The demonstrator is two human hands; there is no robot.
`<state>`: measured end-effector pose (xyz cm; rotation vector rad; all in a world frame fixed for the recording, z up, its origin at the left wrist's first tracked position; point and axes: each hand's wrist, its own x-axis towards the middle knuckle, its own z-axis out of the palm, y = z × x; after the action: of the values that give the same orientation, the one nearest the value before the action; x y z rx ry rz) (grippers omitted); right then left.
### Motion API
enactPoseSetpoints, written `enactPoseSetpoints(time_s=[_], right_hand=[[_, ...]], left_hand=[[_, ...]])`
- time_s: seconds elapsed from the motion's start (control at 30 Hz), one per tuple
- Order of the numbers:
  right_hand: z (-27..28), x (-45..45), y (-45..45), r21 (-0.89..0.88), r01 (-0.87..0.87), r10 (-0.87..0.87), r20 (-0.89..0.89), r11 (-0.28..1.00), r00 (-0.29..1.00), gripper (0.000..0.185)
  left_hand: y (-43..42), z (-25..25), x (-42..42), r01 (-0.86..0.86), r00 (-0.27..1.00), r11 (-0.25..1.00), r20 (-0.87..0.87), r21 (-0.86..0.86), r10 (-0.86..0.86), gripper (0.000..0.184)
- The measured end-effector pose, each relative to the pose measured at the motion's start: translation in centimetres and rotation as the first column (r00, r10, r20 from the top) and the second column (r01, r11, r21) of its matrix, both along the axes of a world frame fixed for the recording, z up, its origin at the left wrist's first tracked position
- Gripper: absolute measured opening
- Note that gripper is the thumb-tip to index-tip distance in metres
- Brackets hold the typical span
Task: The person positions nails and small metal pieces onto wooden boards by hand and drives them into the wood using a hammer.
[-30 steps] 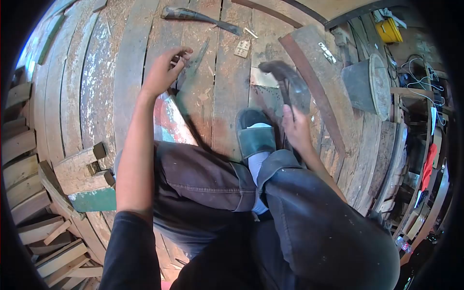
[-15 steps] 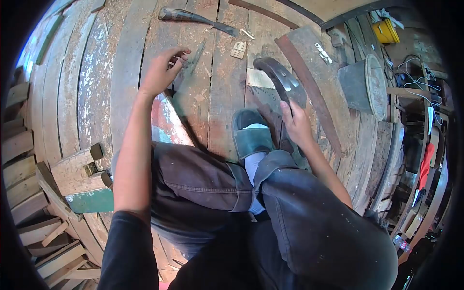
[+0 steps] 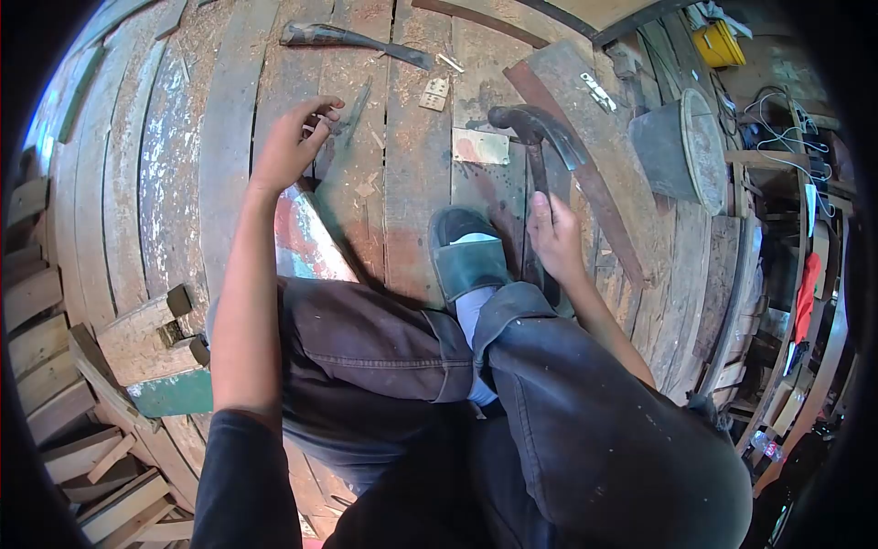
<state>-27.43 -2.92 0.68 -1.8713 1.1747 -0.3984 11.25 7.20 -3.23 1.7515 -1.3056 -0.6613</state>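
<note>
My right hand (image 3: 556,240) is wrapped round the handle of a claw hammer (image 3: 547,134). The dark hammer head is raised, its claw pointing right. Behind it on the plank floor lies a small pale metal plate (image 3: 481,146). My left hand (image 3: 291,145) hovers above the planks with curled fingers, thumb close to the fingertips. Whatever those fingers may hold is too small or hidden to make out. Under it, partly hidden by my leg, is a paint-stained board (image 3: 315,233). A thin greyish pointed strip (image 3: 358,110) shows just right of the left hand.
A hinge-like plate with holes (image 3: 434,93) and a dark long tool (image 3: 355,41) lie among wood shavings. At right are a long rusty strip (image 3: 585,178), a grey bucket (image 3: 670,151) and a yellow container (image 3: 717,46). A notched wood block (image 3: 151,339) sits left of my knee.
The hammer has turned in my right hand, so its head and handle now show from the side. My left hand keeps nearly the same curled pose. The view has shifted slightly.
</note>
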Motion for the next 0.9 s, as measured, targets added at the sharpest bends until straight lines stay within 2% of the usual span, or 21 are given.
enactPoseSetpoints(time_s=[0.07, 0.17, 0.23, 0.27, 0.3, 0.37, 0.4, 0.5, 0.63, 0.7, 0.73, 0.77, 0.83, 0.9], right_hand=[[0.6, 0.0, 0.3, 0.014, 0.01, -0.01, 0.015, 1.0, 1.0, 0.036], [0.5, 0.4, 0.5, -0.064, -0.064, 0.061, -0.057, 0.996, 0.997, 0.035], [0.6, 1.2, -0.4, -0.096, -0.23, 0.209, -0.192, 0.968, 0.959, 0.032], [0.9, 1.2, -0.5, -0.03, -0.217, 0.204, -0.226, 0.976, 0.953, 0.029], [1.5, 1.3, -0.7, -0.025, -0.202, 0.191, -0.227, 0.979, 0.955, 0.029], [2.2, 1.7, -1.0, -0.188, -0.299, 0.254, -0.227, 0.936, 0.94, 0.029], [3.2, 2.1, -1.0, -0.185, -0.276, 0.249, -0.157, 0.943, 0.956, 0.028], [4.7, 2.9, -1.6, -0.185, -0.287, 0.255, -0.18, 0.94, 0.95, 0.03], [-0.3, 0.3, -3.4, -0.198, -0.381, 0.323, -0.271, 0.903, 0.907, 0.035], [-1.2, -0.5, -3.8, -0.022, -0.282, 0.25, -0.397, 0.959, 0.883, 0.038], [-1.3, -1.0, -3.8, -0.115, -0.279, 0.221, -0.366, 0.953, 0.904, 0.037], [-1.6, -1.4, -3.9, -0.106, -0.281, 0.226, -0.365, 0.954, 0.903, 0.037], [1.4, -0.6, -3.1, -0.085, -0.151, 0.131, -0.209, 0.985, 0.969, 0.036], [2.9, 0.1, -2.7, -0.083, -0.124, 0.106, -0.19, 0.989, 0.976, 0.035]], left_hand=[[0.1, 0.0, 0.3, 0.003, 1.0, 0.999, -0.022, 0.039, -0.003, 0.034], [0.5, 0.1, 0.3, -0.008, 1.0, 0.997, -0.024, 0.074, 0.01, 0.036], [0.3, 0.0, 0.4, 0.0, 1.0, 0.998, -0.008, 0.068, 0.001, 0.036], [0.2, -0.3, 0.4, 0.02, 1.0, 0.997, -0.017, 0.068, -0.018, 0.036], [0.0, -0.6, 0.3, 0.042, 0.999, 0.997, -0.029, 0.069, -0.04, 0.037], [0.0, 0.0, 0.0, 0.041, 0.999, 0.996, -0.03, 0.077, -0.038, 0.035], [0.0, 0.3, -0.1, 0.028, 0.999, 0.997, -0.027, 0.073, -0.027, 0.032], [-0.1, -0.4, 0.3, 0.033, 0.999, 0.996, -0.037, 0.081, -0.03, 0.036], [0.0, -0.4, 0.3, 0.027, 1.0, 0.999, -0.006, 0.039, -0.026, 0.035], [0.2, 0.2, -0.1, 0.006, 0.999, 1.0, -0.035, 0.027, -0.005, 0.03], [0.2, -0.1, 0.0, 0.018, 1.0, 1.0, -0.011, 0.0, -0.018, 0.029], [0.4, -0.3, 0.2, 0.016, 1.0, 1.0, -0.012, 0.01, -0.016, 0.029], [0.1, -0.1, -0.1, 0.021, 1.0, 1.0, -0.017, 0.007, -0.021, 0.029], [-0.2, 0.1, -0.4, 0.028, 1.0, 0.999, 0.003, 0.035, -0.028, 0.031]])
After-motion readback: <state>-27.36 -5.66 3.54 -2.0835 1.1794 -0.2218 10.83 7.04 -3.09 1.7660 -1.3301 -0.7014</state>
